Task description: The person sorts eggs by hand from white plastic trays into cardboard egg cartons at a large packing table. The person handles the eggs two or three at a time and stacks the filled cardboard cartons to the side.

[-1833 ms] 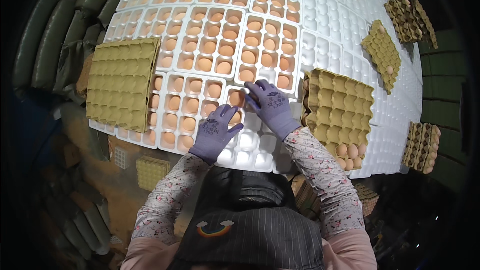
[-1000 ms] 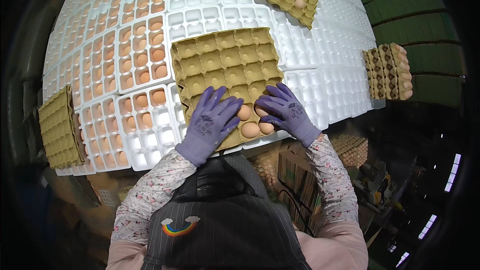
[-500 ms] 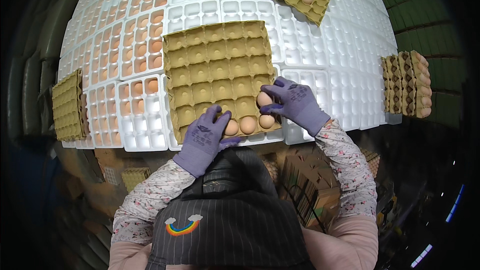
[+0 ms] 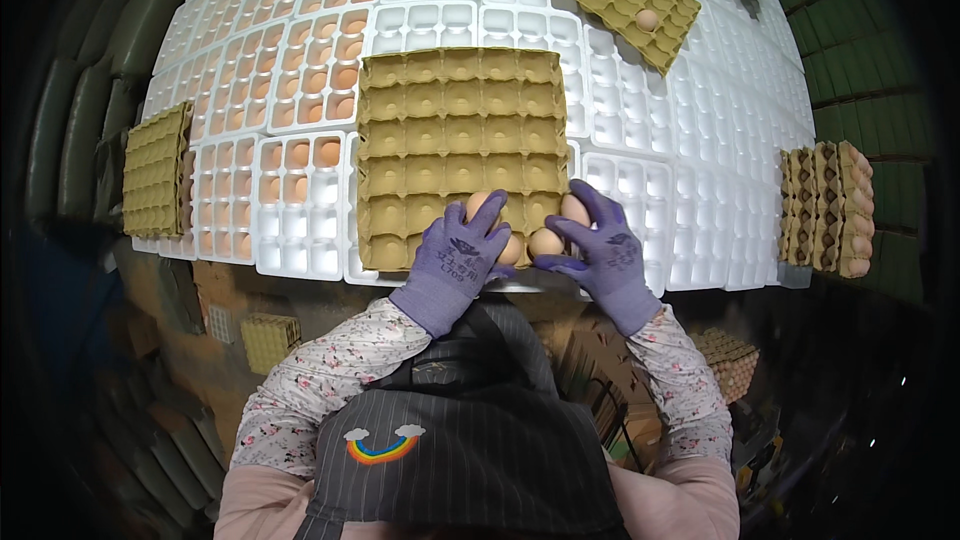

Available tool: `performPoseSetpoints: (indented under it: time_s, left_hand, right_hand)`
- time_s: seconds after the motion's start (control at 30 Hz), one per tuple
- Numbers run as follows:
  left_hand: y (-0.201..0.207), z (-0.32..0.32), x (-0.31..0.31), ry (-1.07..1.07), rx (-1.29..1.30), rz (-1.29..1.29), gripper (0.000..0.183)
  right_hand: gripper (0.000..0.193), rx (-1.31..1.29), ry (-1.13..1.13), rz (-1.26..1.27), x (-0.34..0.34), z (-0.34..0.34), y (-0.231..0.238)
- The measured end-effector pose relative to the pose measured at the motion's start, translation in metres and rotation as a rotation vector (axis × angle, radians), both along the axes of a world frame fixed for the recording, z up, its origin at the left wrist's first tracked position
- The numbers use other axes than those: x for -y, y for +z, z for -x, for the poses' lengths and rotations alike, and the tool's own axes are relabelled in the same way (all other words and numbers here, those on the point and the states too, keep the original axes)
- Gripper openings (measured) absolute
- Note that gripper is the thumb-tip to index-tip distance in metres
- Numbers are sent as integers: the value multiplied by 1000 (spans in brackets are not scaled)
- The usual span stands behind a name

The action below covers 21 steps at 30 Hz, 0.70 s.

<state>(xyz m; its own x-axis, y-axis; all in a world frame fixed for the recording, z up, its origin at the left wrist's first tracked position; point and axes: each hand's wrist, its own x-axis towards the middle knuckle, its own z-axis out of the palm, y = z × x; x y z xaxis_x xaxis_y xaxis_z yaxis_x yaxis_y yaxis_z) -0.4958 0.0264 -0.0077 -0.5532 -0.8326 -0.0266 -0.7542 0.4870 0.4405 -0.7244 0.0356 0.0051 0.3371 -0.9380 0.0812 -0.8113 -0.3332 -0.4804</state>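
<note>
A yellowish-brown pulp egg tray [image 4: 460,125] lies in front of me, most of its cups bare. At its near right corner my left hand [image 4: 450,265], in a purple glove, curls round an egg [image 4: 480,206] and a second brown egg [image 4: 512,251] by its thumb side. Beside it my right hand [image 4: 602,262], gloved alike, has its fingers closed round an egg [image 4: 574,209], with another egg [image 4: 545,242] between its fingers and thumb. The gloves partly hide the eggs, so I cannot tell which still rest in the cups.
White foam egg trays [image 4: 625,195] cover the table, those on the left holding brown eggs [image 4: 298,154]. Another pulp tray [image 4: 625,0] with two eggs lies far right. Stacked pulp trays with eggs [image 4: 828,210] stand at the right edge; a pulp tray [image 4: 157,172] is at left.
My left hand has shifted right and its fingers have closed round eggs from the near row. My right hand has drawn two eggs together. The whole view has shifted slightly.
</note>
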Motion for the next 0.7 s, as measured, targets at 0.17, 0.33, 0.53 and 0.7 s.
performPoseSetpoints:
  time_s: [0.17,0.33,0.53,0.7]
  left_hand:
    - [-3,-76,8,409,-1152,-1299,74]
    - [1,-158,-10,382,-1316,-1298,81]
    - [-34,-283,-25,705,-460,-413,45]
    - [-47,-314,22,503,162,-92,48]
  right_hand:
    - [47,1192,-461,-699,-7,-15,12]
    - [59,1142,-395,-727,0,-99,23]
    - [44,401,37,-346,33,-252,6]
    - [41,-295,94,-2,86,-309,-52]
